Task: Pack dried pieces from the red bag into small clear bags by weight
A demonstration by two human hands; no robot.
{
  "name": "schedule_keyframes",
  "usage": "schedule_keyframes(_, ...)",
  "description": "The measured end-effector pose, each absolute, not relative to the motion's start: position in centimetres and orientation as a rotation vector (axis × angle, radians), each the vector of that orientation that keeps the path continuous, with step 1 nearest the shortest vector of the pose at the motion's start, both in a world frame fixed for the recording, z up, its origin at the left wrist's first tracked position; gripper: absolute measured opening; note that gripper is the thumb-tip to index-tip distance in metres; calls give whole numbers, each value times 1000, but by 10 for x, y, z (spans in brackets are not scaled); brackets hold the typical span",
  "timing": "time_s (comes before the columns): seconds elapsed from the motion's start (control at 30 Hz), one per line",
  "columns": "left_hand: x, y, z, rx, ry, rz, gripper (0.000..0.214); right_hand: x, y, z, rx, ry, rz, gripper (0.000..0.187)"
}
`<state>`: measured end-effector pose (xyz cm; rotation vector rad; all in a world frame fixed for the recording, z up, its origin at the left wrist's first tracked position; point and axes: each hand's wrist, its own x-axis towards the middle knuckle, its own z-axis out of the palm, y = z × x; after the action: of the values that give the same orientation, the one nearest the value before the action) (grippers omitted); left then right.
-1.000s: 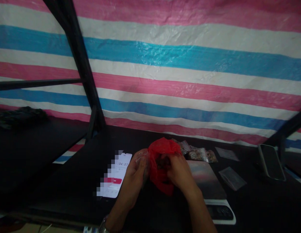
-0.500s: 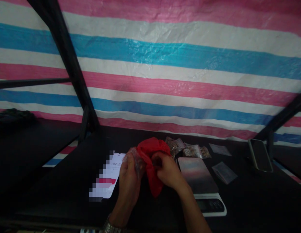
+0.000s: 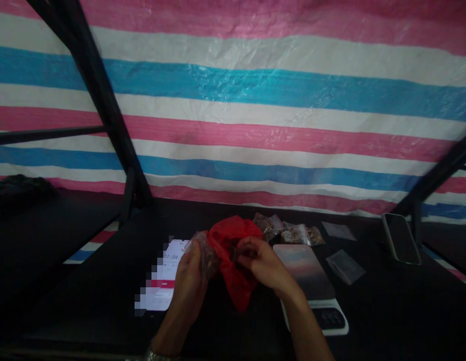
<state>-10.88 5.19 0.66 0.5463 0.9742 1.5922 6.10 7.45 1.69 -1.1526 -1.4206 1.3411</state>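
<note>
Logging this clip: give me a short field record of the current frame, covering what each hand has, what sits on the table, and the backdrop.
left hand: pinches a small clear bag, shut on it
right hand: fingers in the mouth of the red plastic bag, gripping it
scale: right of the hands, platform bare
filled packets: behind the scale
empty clear bags: right of the scale
lit phone: left of the hands
dark phone: far right, propped
table: black
backdrop: pink, white and blue striped tarp

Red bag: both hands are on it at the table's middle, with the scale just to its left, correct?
Not quite. In the head view the scale lies right of the red bag, not left. The left hand and right hand are on the bag.
</note>
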Motion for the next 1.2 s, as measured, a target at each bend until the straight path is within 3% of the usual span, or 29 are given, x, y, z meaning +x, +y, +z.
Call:
schedule_keyframes(0.43, -148, 46, 28, 962, 1315, 1562, 70, 71, 62, 48, -999, -1272, 1429, 33)
schedule_keyframes(0.6, -144, 33, 43, 1380, 1487, 1741, 55, 66, 61, 51, -995, -1263, 1400, 35)
schedule_keyframes(0.77, -128, 29, 38, 1576, 1483, 1489, 47, 66, 57, 60, -944, -1254, 1349, 37)
schedule_keyframes(0.97, -119, 33, 18, 1708, 1444, 1326, 50, 60, 42, 81, -1021, -1508, 1002, 25)
schedule_keyframes(1.2, -113, 32, 16, 1664, 1374, 1349, 46, 49, 30, 90, -1067, -1958, 474, 44)
